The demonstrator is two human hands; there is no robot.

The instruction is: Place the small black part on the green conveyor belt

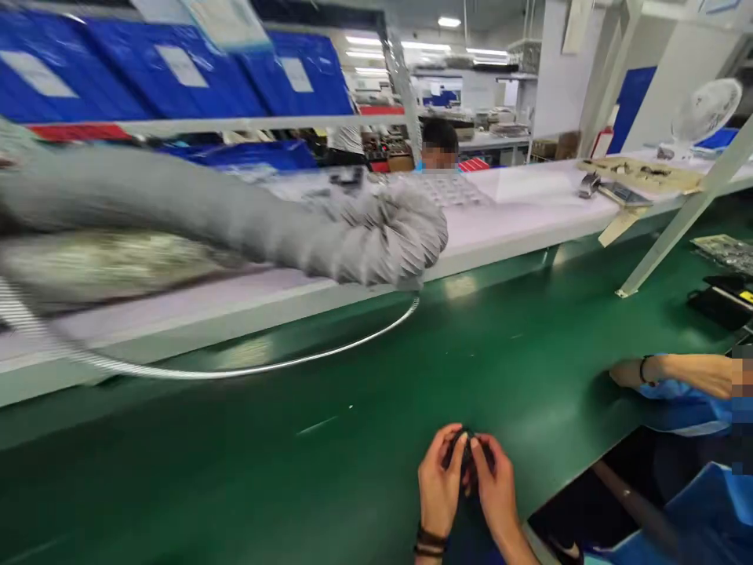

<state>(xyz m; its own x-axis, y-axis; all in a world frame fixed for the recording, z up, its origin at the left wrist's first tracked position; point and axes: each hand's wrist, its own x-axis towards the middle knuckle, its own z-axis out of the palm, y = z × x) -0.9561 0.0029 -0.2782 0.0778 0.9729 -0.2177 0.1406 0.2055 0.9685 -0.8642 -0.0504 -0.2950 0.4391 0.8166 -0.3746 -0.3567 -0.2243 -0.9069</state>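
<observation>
Low in the head view, my left hand (pixel 438 479) and my right hand (pixel 497 486) meet over the green conveyor belt (pixel 329 439). Both pinch one small black part (pixel 467 453) between thumbs and fingers. The part is mostly hidden by my fingers, so its shape is unclear. Dark bands sit on my left wrist.
A grey flexible duct (pixel 235 216) hangs across the upper left, with a thin cable (pixel 282 362) looping below it. A white shelf (pixel 518 212) runs behind the belt. A co-worker's arm (pixel 676 373) in a blue sleeve rests on the belt at right. Circuit boards (pixel 726 251) lie far right.
</observation>
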